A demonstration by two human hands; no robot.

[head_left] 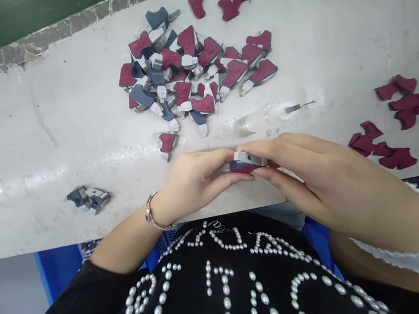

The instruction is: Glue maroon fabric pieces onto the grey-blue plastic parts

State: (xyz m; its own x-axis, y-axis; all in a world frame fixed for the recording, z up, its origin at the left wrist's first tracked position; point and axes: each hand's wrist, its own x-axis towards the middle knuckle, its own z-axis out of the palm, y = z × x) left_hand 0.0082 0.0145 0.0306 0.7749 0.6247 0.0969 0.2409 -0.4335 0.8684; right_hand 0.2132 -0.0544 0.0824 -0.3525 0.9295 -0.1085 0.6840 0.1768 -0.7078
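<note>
Head view. A heap of layered pieces (197, 73) lies on the workbench (24, 146): most show maroon pads seated on navy or grey moulded bodies with pale grey tips. Maroon pads (399, 147) lie loose and unseated well right of the heap, and two bare grey-navy bodies (88, 198) sit well left of it. Just in front of the heap, the left hand (197, 178) and right hand (293, 168) meet. Their fingers (257, 147) are nearly closed, pinching opposite ends of one piece (247, 162) held off the bench: pale grey on top, navy body, maroon beneath. A clear needle-tip bottle (261, 116) lies on its side just beyond the right hand, nearer the heap.
</note>
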